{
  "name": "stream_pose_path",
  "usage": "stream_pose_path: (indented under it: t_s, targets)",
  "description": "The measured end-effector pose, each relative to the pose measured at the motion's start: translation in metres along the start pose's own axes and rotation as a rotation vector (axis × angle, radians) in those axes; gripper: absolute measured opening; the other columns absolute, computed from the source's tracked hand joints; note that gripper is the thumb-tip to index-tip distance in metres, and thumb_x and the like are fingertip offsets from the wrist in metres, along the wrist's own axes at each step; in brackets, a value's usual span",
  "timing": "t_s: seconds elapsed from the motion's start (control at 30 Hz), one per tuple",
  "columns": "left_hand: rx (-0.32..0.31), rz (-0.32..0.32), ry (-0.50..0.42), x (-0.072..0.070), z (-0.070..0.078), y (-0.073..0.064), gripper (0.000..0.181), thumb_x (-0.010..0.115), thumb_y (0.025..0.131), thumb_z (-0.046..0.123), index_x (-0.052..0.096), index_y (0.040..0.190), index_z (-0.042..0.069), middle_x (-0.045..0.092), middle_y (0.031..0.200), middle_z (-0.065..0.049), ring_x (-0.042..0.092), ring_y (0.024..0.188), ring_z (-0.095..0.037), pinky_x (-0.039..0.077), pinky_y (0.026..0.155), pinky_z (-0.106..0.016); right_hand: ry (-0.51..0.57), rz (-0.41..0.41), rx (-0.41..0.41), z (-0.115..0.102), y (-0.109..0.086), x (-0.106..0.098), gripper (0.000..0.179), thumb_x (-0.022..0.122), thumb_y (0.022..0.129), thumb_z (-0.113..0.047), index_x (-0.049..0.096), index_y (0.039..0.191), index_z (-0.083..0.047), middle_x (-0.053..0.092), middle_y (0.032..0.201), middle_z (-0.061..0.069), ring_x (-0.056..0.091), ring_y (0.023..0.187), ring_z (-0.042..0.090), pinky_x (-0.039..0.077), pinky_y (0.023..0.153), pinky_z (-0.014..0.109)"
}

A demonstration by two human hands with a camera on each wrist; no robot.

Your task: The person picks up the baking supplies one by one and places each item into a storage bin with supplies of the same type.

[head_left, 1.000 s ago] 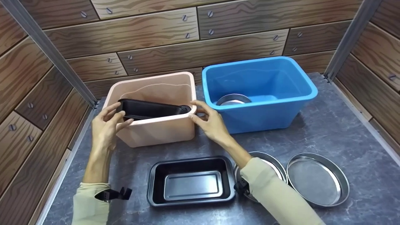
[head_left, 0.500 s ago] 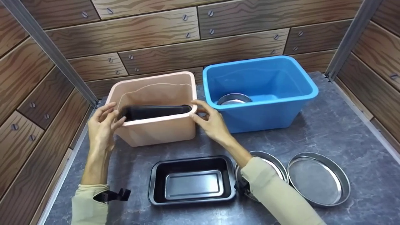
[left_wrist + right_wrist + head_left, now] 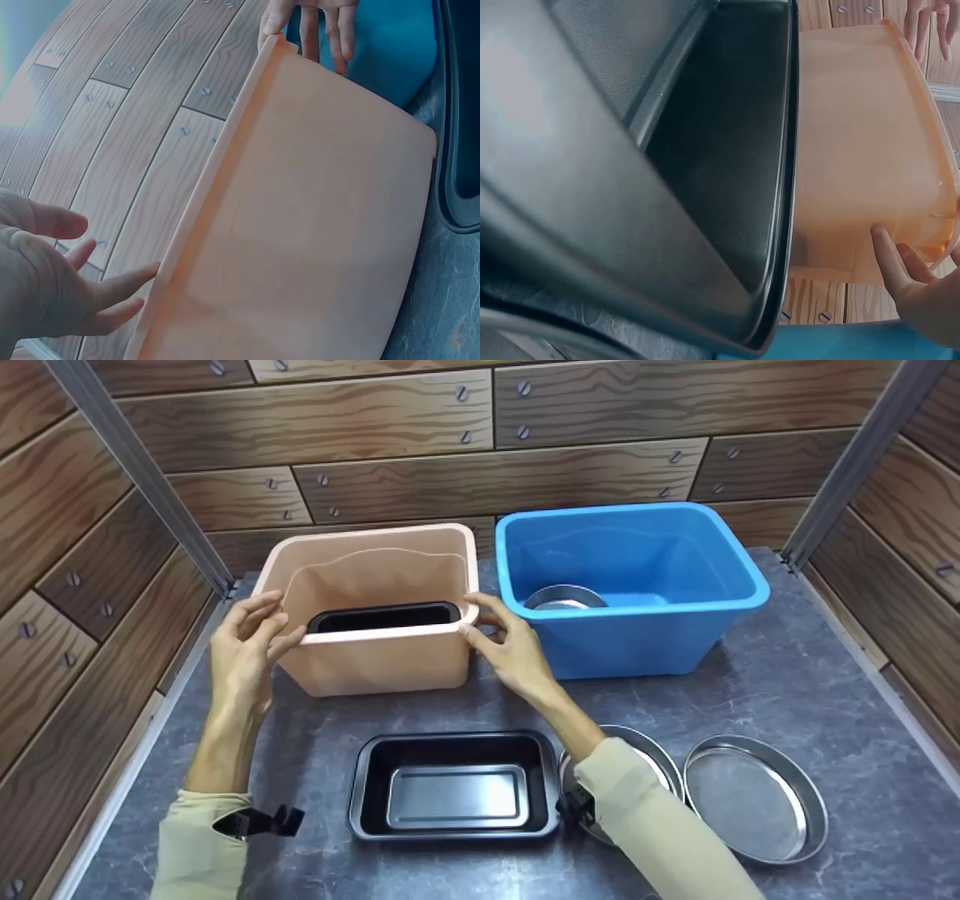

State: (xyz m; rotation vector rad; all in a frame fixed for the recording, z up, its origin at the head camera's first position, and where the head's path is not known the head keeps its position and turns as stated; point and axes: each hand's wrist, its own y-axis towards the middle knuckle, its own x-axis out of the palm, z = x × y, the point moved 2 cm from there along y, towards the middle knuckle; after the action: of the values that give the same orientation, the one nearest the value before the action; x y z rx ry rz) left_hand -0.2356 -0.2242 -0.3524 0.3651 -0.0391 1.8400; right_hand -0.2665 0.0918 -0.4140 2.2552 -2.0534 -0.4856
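Note:
A black loaf pan (image 3: 382, 617) lies inside the peach plastic bin (image 3: 382, 664), its lower part hidden by the bin's front wall. My left hand (image 3: 247, 649) is at the bin's front left corner, fingers loosely spread and a fingertip at the rim. In the left wrist view that hand (image 3: 67, 277) holds nothing. At the opposite end, my right hand (image 3: 510, 649) pinches the bin's rim between thumb and fingers. The right wrist view shows the right thumb and fingers (image 3: 896, 262) around this corner.
A second black loaf pan (image 3: 457, 834) sits in front of the bin. Right of it are two round metal pans, one (image 3: 652, 746) partly under my right forearm, the other (image 3: 750, 802) beside it. A blue bin (image 3: 622, 645) holding a round pan (image 3: 562, 597) stands at right.
The loaf pan has sunk lower into the peach bin, its left end dropping from the left hand's fingers. That hand has shifted slightly left; the right hand stays at the rim.

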Motion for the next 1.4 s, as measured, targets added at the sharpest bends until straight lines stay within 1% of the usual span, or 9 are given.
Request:
stream_pose_path:
  t_s: [0.1,0.17,0.23,0.47,0.7,0.93,1.03,1.2,1.4]
  targets:
    - [0.006,-0.012,-0.003,0.001,0.002,-0.001,0.03,0.054,0.101,-0.01,0.056,0.131,-0.01,0.055,0.123,-0.014,0.055,0.114,-0.022,0.065,0.093,-0.035,0.009,0.001,0.01,-0.001,0.001,-0.001,0.043,0.071,0.1,-0.015,0.063,0.141,-0.019,0.071,0.122,0.013,0.073,0.096,0.036,0.066,0.078,0.034]
    - [0.009,-0.019,-0.009,0.0,0.002,-0.002,0.03,0.055,0.101,-0.01,0.057,0.13,-0.01,0.055,0.123,-0.015,0.055,0.116,-0.023,0.065,0.093,-0.035,0.014,0.0,0.009,-0.001,0.001,-0.001,0.043,0.072,0.1,-0.015,0.063,0.142,-0.019,0.071,0.122,0.014,0.073,0.096,0.034,0.065,0.077,0.029]
    - [0.01,-0.024,-0.013,0.0,0.002,-0.003,0.029,0.055,0.1,-0.01,0.058,0.13,-0.009,0.055,0.124,-0.015,0.055,0.117,-0.023,0.064,0.094,-0.036,0.018,-0.001,0.006,-0.002,0.001,-0.001,0.043,0.072,0.1,-0.014,0.063,0.142,-0.018,0.071,0.123,0.014,0.073,0.095,0.031,0.065,0.076,0.027]
    - [-0.004,-0.036,-0.046,-0.002,0.001,-0.009,0.03,0.054,0.1,-0.011,0.059,0.13,-0.008,0.057,0.125,-0.016,0.056,0.12,-0.026,0.064,0.094,-0.037,0.038,-0.005,0.009,-0.001,0.0,-0.001,0.044,0.072,0.099,-0.012,0.063,0.142,-0.017,0.07,0.124,0.016,0.073,0.094,0.03,0.066,0.078,0.029]
    - [0.009,-0.06,-0.026,0.0,0.004,-0.016,0.029,0.058,0.099,-0.01,0.061,0.128,-0.007,0.063,0.121,-0.014,0.063,0.113,-0.025,0.065,0.092,-0.035,0.042,-0.006,-0.008,-0.003,0.002,0.0,0.043,0.072,0.099,-0.012,0.063,0.141,-0.016,0.07,0.122,0.016,0.073,0.093,0.027,0.067,0.083,0.04]
    - [0.006,-0.099,-0.031,0.002,0.004,-0.021,0.028,0.063,0.098,-0.008,0.063,0.126,-0.005,0.065,0.12,-0.013,0.069,0.105,-0.024,0.064,0.093,-0.035,0.059,-0.006,0.001,-0.003,0.0,0.0,0.043,0.072,0.099,-0.01,0.063,0.141,-0.015,0.071,0.122,0.016,0.073,0.093,0.031,0.067,0.079,0.031]
    - [0.011,-0.113,-0.041,0.003,0.004,-0.022,0.028,0.064,0.098,-0.008,0.063,0.126,-0.005,0.067,0.12,-0.013,0.07,0.107,-0.023,0.064,0.094,-0.036,0.063,-0.006,0.004,-0.003,0.0,0.0,0.043,0.072,0.099,-0.01,0.063,0.141,-0.016,0.07,0.122,0.015,0.073,0.093,0.031,0.067,0.079,0.03]
    - [0.022,-0.129,-0.042,0.003,0.002,-0.025,0.028,0.061,0.098,-0.01,0.062,0.126,-0.009,0.069,0.119,-0.012,0.067,0.115,-0.023,0.063,0.096,-0.039,0.069,-0.017,0.004,-0.002,-0.001,0.001,0.044,0.072,0.099,-0.011,0.063,0.141,-0.016,0.069,0.123,0.016,0.073,0.094,0.027,0.066,0.08,0.029]
    - [0.043,-0.162,-0.014,0.005,-0.001,-0.026,0.028,0.058,0.099,-0.012,0.061,0.127,-0.009,0.069,0.12,-0.011,0.067,0.117,-0.023,0.063,0.097,-0.041,0.067,-0.012,-0.006,0.0,0.0,0.0,0.044,0.073,0.098,-0.011,0.063,0.141,-0.015,0.07,0.122,0.016,0.072,0.095,0.029,0.066,0.079,0.028]
